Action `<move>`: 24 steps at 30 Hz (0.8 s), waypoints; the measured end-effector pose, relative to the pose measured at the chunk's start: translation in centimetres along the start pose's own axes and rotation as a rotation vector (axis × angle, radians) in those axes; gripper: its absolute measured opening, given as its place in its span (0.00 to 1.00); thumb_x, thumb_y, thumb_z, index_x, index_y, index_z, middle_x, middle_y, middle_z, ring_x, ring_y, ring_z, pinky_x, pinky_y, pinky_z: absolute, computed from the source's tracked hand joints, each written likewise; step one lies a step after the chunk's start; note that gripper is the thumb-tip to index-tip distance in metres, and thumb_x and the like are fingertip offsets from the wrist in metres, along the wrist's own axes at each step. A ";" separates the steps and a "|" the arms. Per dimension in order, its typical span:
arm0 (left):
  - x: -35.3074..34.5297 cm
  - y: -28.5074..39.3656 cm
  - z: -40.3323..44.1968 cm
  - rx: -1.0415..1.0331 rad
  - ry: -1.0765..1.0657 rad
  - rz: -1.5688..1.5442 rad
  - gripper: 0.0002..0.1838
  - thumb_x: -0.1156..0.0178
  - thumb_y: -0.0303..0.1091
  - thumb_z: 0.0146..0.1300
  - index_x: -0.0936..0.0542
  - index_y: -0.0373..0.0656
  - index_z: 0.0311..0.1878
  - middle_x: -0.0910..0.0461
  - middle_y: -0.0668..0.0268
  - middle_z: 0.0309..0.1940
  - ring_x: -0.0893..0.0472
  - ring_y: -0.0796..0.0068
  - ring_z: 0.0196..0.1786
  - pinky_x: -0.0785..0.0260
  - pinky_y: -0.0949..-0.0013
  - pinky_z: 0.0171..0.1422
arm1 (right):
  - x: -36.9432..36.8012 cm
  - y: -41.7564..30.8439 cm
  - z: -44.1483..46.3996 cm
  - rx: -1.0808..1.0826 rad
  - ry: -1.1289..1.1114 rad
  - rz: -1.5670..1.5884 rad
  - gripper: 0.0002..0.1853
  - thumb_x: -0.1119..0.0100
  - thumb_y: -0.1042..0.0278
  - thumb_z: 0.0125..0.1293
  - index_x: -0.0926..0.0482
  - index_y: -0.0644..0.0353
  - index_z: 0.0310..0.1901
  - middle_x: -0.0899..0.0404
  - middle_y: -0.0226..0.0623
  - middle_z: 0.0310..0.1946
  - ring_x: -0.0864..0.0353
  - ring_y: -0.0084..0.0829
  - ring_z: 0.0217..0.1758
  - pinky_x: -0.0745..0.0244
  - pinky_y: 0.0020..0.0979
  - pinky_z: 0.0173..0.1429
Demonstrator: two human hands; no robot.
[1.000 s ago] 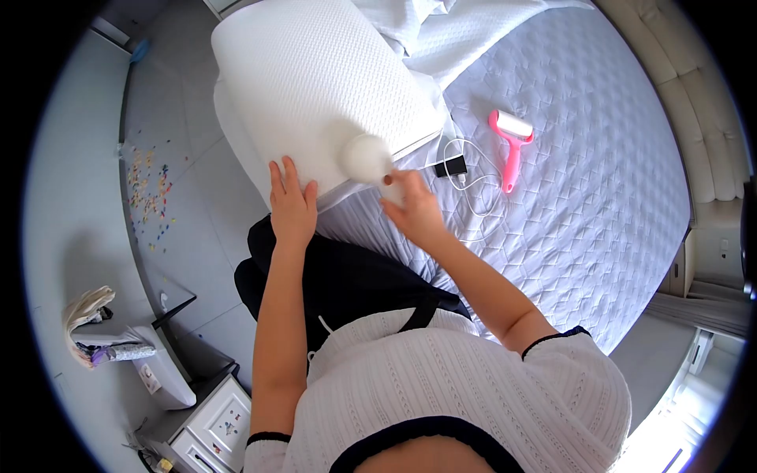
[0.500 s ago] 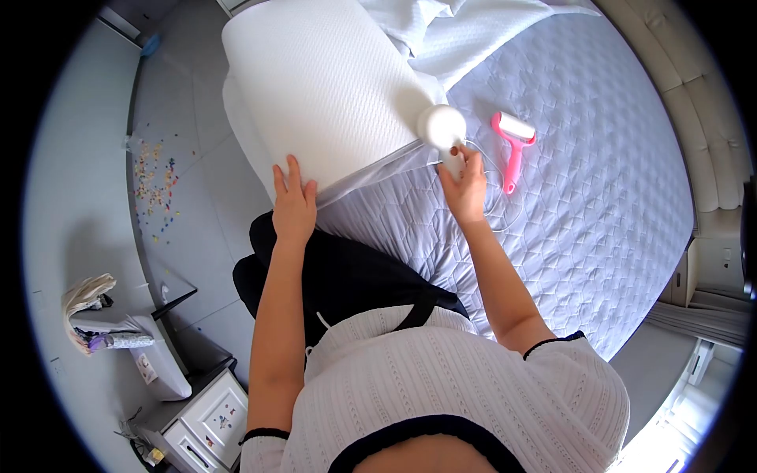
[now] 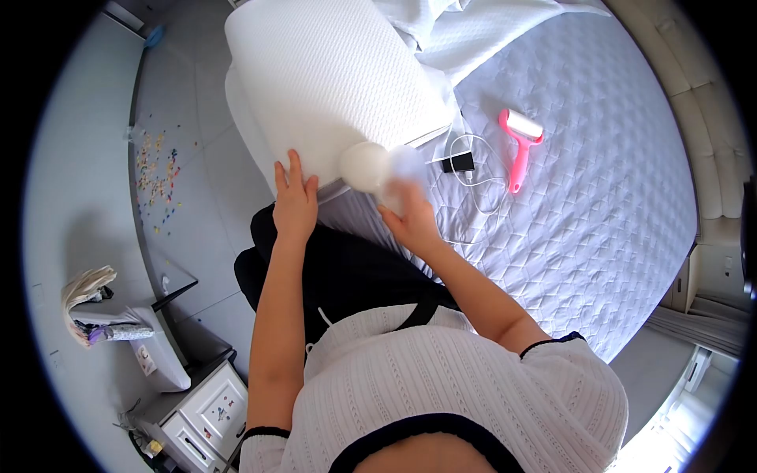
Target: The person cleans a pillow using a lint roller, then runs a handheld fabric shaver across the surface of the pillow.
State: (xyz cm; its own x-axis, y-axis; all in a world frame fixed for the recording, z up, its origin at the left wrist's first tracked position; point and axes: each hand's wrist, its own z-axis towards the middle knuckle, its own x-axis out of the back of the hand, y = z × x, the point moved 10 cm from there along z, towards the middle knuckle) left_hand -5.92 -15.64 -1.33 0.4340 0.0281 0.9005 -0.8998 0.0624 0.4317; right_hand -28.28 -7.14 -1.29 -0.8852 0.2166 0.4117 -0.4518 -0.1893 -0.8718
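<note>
My right hand (image 3: 412, 214) is closed around the handle of a white fabric shaver (image 3: 365, 167). Its round head rests on or just over the near edge of a white textured pillow or cushion (image 3: 331, 79); contact is hard to judge. Motion blurs the handle and a pale bluish part beside my fingers. My left hand (image 3: 295, 201) lies flat with fingers spread on the near left corner of the white piece. To the right, a pink lint roller (image 3: 520, 158) with a white roll lies on the grey quilted bed cover (image 3: 583, 197).
A looped white cable (image 3: 498, 201) and a small black box (image 3: 458, 162) lie on the bed. Crumpled white fabric (image 3: 481, 39) sits at the back. Small colourful bits (image 3: 158, 173) are scattered on the floor at left. A white cabinet (image 3: 213, 418) stands at lower left.
My right hand has swept the fabric shaver leftward and nearer to me along the white piece's edge. The black box now shows. My left hand stays in place.
</note>
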 end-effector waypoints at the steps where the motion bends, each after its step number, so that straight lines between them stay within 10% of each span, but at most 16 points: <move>1: 0.0 0.1 0.0 0.010 -0.011 0.005 0.33 0.53 0.49 0.73 0.49 0.55 0.78 0.47 0.36 0.72 0.25 0.40 0.61 0.27 0.51 0.57 | 0.3 0.4 0.1 -0.001 0.000 0.000 0.28 0.32 0.72 0.56 0.33 0.59 0.57 0.21 0.40 0.47 0.18 0.47 0.45 0.21 0.39 0.43; 9: -0.2 -0.1 0.0 0.051 -0.052 -0.035 0.33 0.55 0.50 0.74 0.50 0.59 0.78 0.48 0.37 0.73 0.32 0.40 0.68 0.29 0.53 0.62 | 8.8 4.5 0.7 -0.055 0.331 -0.181 0.27 0.33 0.76 0.56 0.32 0.62 0.57 0.20 0.42 0.45 0.17 0.45 0.43 0.21 0.38 0.44; 18: 0.2 0.0 0.2 0.070 -0.051 -0.041 0.33 0.51 0.48 0.72 0.47 0.56 0.77 0.47 0.37 0.72 0.34 0.39 0.69 0.33 0.52 0.66 | 0.9 0.2 -0.4 -0.025 0.003 -0.030 0.28 0.30 0.73 0.56 0.32 0.60 0.56 0.20 0.41 0.45 0.16 0.37 0.44 0.21 0.33 0.47; 24: 3.9 6.8 0.7 -0.300 0.177 0.076 0.36 0.40 0.38 0.62 0.38 0.49 0.73 0.45 0.39 0.72 0.42 0.37 0.72 0.42 0.47 0.73 | 3.1 3.0 1.5 -0.093 0.098 0.047 0.27 0.32 0.73 0.57 0.33 0.63 0.57 0.20 0.44 0.47 0.18 0.47 0.46 0.22 0.38 0.49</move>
State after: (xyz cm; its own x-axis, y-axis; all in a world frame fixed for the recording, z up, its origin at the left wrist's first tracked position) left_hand -10.35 -15.78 5.20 0.3910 0.2145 0.8951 -0.8881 0.3434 0.3056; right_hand -32.55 -8.50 -2.18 -0.8880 0.3032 0.3458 -0.3937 -0.1124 -0.9123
